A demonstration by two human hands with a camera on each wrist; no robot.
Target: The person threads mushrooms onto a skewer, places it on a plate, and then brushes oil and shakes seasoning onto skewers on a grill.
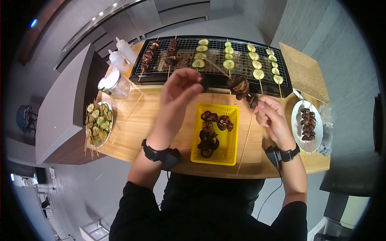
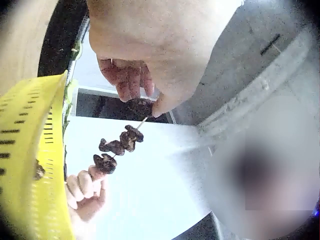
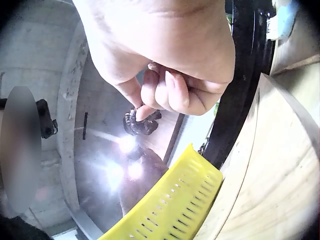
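Note:
Between its thumb and fingers, the left hand pinches a dark mushroom piece. The right hand grips a skewer by its lower end, with fingertips against the lowest mushroom on it. Several browned mushrooms are threaded there, and the bare stick tip slants up and left over the grill. In the left wrist view the held piece is close to that tip; whether they touch, I cannot tell.
A yellow basket with loose mushrooms stands below the hands. Behind is a black grill bearing mushroom and green slice skewers. Plates of skewers stand left and right; a jar and white bottles are at left.

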